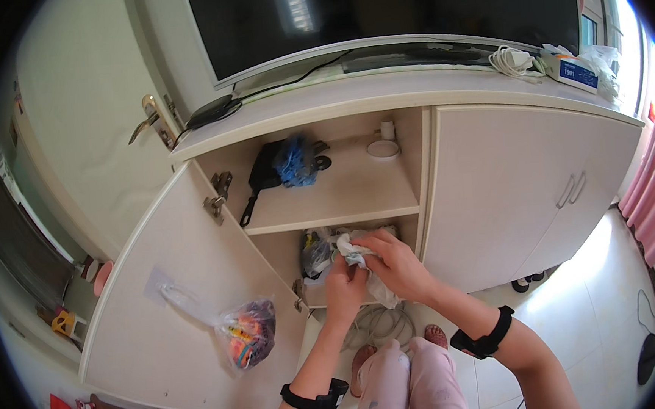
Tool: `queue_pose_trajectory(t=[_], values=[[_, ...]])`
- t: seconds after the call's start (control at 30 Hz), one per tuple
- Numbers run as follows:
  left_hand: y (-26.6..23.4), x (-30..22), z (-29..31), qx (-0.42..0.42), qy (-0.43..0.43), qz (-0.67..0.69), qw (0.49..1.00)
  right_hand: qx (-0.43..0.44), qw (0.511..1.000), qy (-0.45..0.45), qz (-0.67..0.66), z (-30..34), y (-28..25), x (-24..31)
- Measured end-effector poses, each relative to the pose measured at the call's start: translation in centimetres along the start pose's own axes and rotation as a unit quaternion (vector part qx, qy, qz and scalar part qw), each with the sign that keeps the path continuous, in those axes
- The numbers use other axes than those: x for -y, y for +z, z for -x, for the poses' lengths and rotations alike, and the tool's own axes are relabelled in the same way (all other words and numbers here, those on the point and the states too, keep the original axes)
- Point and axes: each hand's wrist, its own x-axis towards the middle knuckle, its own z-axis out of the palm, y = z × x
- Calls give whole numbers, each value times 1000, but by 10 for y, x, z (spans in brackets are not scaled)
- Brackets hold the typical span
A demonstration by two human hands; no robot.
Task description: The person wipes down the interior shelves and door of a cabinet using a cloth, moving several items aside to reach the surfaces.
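Two-handed grip on white plastic bag at lower compartment: sound, with snag points noted

The left hand [346, 283] and the right hand [398, 264] are both closed on a crumpled white plastic bag [352, 248]. The left fingers are curled in at its near side; the right hand reaches over from the right, its fingers bent onto the plastic. The exact pinch of each thumb is partly hidden. The bag is held in front of the lower compartment of the open cabinet [327, 223], with a loose, translucent part hanging below the right hand. Whether it contains anything cannot be told.

Just left of and beyond the hands, a clear bag with dark contents [316, 252] sits in the lower compartment. A coiled pale cable [378, 324] lies on the floor on the near side of the cabinet. The open door [174, 291] stands to the left and carries a hanging bag of colourful items [247, 335].

In the inspector's judgement, thin plastic of this kind is best handled with the left hand as a steady anchor while the right fingers work a small fold at a time; hard pulling could tear it. The hanging part should be gathered in, as it could catch on the door's lower hinge [299, 301]. Both wrists are best kept clear of the shelf edge above.
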Motion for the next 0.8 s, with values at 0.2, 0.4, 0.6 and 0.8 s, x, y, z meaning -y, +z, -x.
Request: queue_pose_trajectory(t=[0.2,0.4,0.6,0.8], values=[[4,-22,-46,-76,149,-29,985,-153,985,-29,71,-56,-18,-15],[18,-37,-95,-34,221,-129,966,-151,977,-57,142,-68,-1,-72],[30,-26,-153,35,201,-169,964,-143,972,-69,174,-71,-5,-82],[32,-31,-136,34,149,-128,980,-157,960,-26,230,-97,-5,-87]])
